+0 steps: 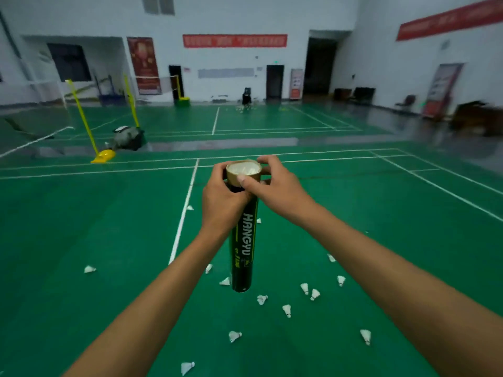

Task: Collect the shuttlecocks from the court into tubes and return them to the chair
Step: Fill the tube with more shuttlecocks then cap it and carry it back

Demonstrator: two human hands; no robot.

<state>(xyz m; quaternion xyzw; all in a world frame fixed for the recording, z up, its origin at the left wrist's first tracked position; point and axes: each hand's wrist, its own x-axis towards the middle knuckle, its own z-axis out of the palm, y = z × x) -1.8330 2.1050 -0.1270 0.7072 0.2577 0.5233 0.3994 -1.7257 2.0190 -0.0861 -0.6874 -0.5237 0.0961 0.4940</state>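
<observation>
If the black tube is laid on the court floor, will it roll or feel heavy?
Likely to roll: the tube is a long smooth cylinder. Probably light: the left hand holds it up by its top end.

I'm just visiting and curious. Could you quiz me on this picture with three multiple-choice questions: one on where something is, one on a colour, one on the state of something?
1. Where do the loose shuttlecocks lie?
A. on the green floor
B. on a bench
C. in a basket

2. What colour are the net posts?
A. red
B. yellow
C. white

3. How is the tube?
A. lying on the floor
B. standing on a chair
C. held up in the air

Answers:
1 A, they are scattered over the court around and below the tube.
2 B, the posts are plainly yellow.
3 C, the left grip holds it near its top, clear of the floor.
</observation>
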